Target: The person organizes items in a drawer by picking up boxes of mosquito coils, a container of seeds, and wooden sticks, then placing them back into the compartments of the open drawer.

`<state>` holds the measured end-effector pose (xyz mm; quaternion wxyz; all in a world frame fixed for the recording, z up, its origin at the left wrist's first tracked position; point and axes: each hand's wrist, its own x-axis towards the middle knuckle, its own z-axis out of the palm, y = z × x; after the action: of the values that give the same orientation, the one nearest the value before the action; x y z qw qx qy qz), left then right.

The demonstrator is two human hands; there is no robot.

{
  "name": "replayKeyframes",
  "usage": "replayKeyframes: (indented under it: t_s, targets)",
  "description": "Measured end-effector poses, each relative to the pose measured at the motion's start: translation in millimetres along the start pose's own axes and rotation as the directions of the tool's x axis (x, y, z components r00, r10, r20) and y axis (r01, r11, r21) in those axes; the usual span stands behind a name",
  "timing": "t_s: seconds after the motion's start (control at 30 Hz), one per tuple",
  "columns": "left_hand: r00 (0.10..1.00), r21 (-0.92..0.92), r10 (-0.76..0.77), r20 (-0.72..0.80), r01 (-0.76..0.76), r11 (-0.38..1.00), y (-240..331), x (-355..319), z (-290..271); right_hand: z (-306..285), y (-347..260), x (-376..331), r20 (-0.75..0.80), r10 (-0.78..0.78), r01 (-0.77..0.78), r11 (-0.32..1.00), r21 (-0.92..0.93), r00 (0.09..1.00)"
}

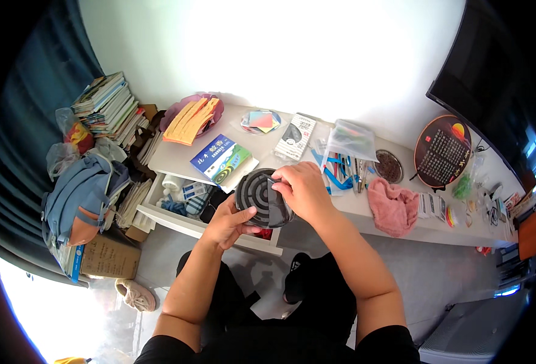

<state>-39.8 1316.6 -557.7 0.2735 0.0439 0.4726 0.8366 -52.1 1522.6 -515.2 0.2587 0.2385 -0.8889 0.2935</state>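
A stack of dark round mosquito coils [261, 195] is held above the open drawer [189, 225]. My left hand [229, 219] grips its lower left edge, thumb on top and fingers beneath. My right hand [302, 189] pinches at the upper right part of the coils with thumb and forefinger. A smooth grey-black piece there, perhaps a wrapper, covers part of the spiral; exactly what the fingertips hold is too small to tell. Just beyond the coils, a blue and green box [223, 162] with a spiral picture lies on the white desk [253, 144].
A purple dish [217, 113] with orange strips, a white box [296, 136], pens [359, 173], a clear pouch [350, 142], a round tin [389, 167], a pink cloth [393, 207] and a round fan [443, 153] line the desk. A blue backpack [80, 197] and stacked books [107, 106] stand left.
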Motion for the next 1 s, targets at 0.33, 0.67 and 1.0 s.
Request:
replayKeyframes:
  t_s: [0.33,0.67,1.0]
  targets:
    - [0.999,-0.071,0.033,-0.008,-0.033,0.997,-5.0,-2.0,-3.4,23.3,8.4,-19.1,0.306,0.785,-0.781,0.329,0.531,0.538]
    - [0.987,-0.210,-0.097,-0.130,0.068,0.975,-18.7,2.4,-19.6,21.4,15.5,-53.4,0.515,0.752,-0.667,-0.137,0.733,0.412]
    - [0.999,-0.203,-0.052,-0.008,0.050,0.978,-20.7,6.7,-17.8,39.8,-16.1,-78.5,0.515,0.674,-0.467,-0.274,0.840,0.530]
